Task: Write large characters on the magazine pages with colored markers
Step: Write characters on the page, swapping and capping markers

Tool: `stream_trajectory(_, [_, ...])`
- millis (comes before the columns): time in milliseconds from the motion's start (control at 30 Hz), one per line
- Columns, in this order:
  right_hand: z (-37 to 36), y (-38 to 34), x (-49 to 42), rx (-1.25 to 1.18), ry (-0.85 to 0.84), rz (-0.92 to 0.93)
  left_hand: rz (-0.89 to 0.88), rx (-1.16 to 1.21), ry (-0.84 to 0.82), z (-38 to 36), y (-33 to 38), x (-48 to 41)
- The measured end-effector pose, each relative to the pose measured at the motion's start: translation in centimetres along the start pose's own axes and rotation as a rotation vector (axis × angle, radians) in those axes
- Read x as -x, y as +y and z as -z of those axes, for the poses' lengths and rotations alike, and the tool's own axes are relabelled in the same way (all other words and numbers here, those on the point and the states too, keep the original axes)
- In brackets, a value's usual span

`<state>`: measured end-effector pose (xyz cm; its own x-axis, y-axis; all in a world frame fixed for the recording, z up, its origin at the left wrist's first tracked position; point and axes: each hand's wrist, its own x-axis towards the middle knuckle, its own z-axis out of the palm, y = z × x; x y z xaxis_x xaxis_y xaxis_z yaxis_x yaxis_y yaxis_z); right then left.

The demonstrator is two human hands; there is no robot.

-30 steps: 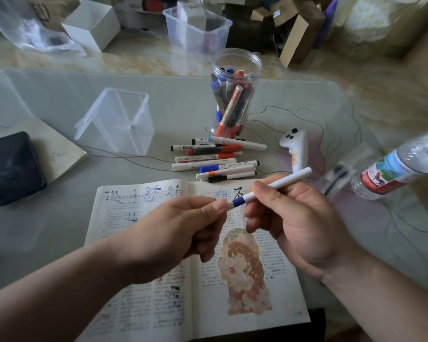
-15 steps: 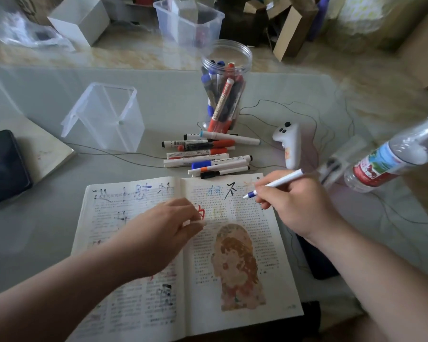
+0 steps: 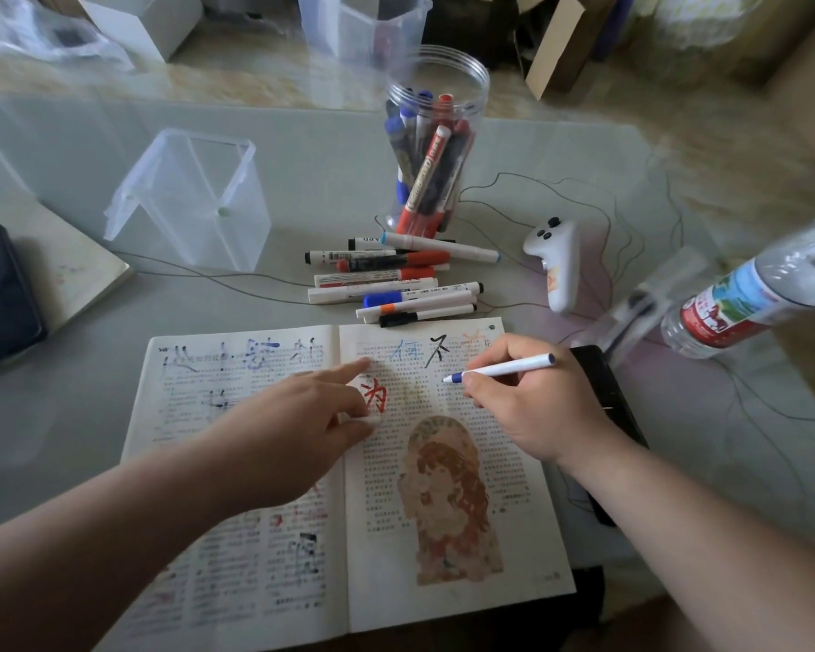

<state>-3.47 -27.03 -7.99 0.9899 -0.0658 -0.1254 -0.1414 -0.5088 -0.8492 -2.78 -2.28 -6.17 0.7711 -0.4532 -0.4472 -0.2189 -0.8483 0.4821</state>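
1. On the near half of the grey table (image 3: pixel 67 416), the magazine (image 3: pixel 448 600) lies open and flat, its gutter running near to far between the two hands.
2. Right hand (image 3: pixel 532 407): fingers curled round a white marker (image 3: pixel 504 369), pinching it close to its blue tip. The tip points left over the upper right page; whether it touches the paper cannot be told.
3. Left hand (image 3: pixel 297 425): the index finger is stretched straight and presses the right page just past the gutter, with the thumb out to the side. The other fingers are tucked under the palm. A pale blur by the thumb cannot be made out, so whether this hand holds anything cannot be told.
4. Between the hands sits a large red character (image 3: pixel 375 397); farther up the same page are a blue character (image 3: pixel 405 352) and a black character (image 3: pixel 438 350).
5. Far edge: a heap of loose markers (image 3: pixel 396 280) lies just beyond the magazine, the nearest one at the page edge. A clear jar of markers (image 3: pixel 431 148) stands behind them.
6. Right edge: a flat black object (image 3: pixel 603 392) lies just beside the page, under the right wrist. A white controller (image 3: pixel 558 261) and a tilted water bottle (image 3: pixel 749 303) sit farther right.
7. Left side: bare table surface reaches from the magazine to a black phone (image 3: pixel 1 294) at the left border, with a clear plastic box (image 3: pixel 189 200) farther back.
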Motion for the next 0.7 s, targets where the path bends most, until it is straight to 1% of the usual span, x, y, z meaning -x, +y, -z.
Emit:
stream_trajectory(200, [-0.27,0.43,-0.27,-0.011,0.011,-0.007,0.003,0.017,-0.013,-0.06,-0.29,-0.14])
stream_trajectory(333, [-0.41,0.39,-0.39,-0.003,-0.013,-0.005,0.006,0.023,-0.013,-0.1,-0.48,-0.14])
stream_trajectory(500, [-0.54,0.33,-0.37,0.011,0.007,0.01,0.013,0.007,-0.005,-0.24,-0.59,-0.11])
stream_trajectory(700, [-0.53,-0.05,-0.46,0.014,-0.049,-0.035,0.021,0.001,-0.007,-0.27,-0.53,-0.18])
